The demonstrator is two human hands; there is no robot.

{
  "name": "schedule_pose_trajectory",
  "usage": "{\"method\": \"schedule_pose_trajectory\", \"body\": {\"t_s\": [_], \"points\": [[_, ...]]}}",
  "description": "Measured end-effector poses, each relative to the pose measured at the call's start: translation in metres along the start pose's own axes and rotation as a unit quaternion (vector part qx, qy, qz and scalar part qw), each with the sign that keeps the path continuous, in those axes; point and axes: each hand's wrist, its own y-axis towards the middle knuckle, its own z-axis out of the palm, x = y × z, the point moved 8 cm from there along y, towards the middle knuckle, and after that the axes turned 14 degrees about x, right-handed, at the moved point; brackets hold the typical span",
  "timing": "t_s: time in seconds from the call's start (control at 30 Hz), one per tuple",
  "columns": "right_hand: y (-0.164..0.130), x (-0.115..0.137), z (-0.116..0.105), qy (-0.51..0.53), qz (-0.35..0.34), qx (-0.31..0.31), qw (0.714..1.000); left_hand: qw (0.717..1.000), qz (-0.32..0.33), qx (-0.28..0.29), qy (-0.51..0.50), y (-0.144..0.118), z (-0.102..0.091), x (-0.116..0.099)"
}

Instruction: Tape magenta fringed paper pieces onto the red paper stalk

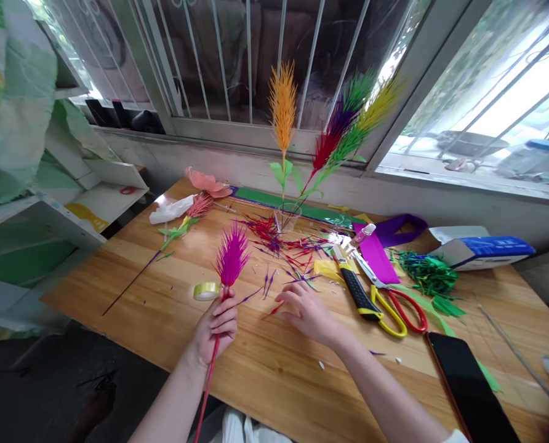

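Near the table's front edge, left hand point(215, 329) grips the magenta flower point(231, 255) (stem upright); right hand point(308, 312), fingers spread, rests just right.

Premises present as a home craft corner set against barred windows point(237, 67). A wooden worktop point(274, 363) carries paper-flower materials: coloured trimmings point(279, 240), scissors point(394, 301), a utility knife point(355, 286), a tape roll point(206, 291), sheets of purple paper point(378, 255). Finished paper plumes point(330, 132) stand in a clear cup point(287, 216). White shelving point(103, 197) stands at the left.
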Motion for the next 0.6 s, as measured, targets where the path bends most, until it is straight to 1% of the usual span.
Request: {"method": "schedule_pose_trajectory", "body": {"t_s": [0.1, 0.17, 0.33, 0.43, 0.53, 0.6], "points": [[0.001, -0.005, 0.014, 0.021, 0.008, 0.017, 1.000, 1.000, -0.027, 0.002, -0.008, 0.005, -0.004, 0.010], [0.004, -0.007, 0.018, 0.045, 0.017, 0.017, 0.999, 0.999, -0.044, -0.004, -0.005, 0.008, -0.010, 0.012], [0.002, -0.018, 0.016, 0.145, 0.056, -0.011, 0.988, 0.997, -0.065, -0.028, 0.009, 0.015, -0.020, 0.012], [-0.004, -0.025, 0.017, 0.236, 0.090, -0.027, 0.967, 0.997, -0.067, -0.041, 0.021, 0.021, -0.022, 0.017], [-0.003, -0.026, 0.024, 0.338, 0.114, -0.032, 0.934, 0.996, -0.066, -0.055, 0.038, 0.026, -0.024, 0.025], [0.000, -0.022, 0.027, 0.396, 0.120, -0.036, 0.910, 0.995, -0.060, -0.056, 0.050, 0.026, -0.021, 0.027]]}}
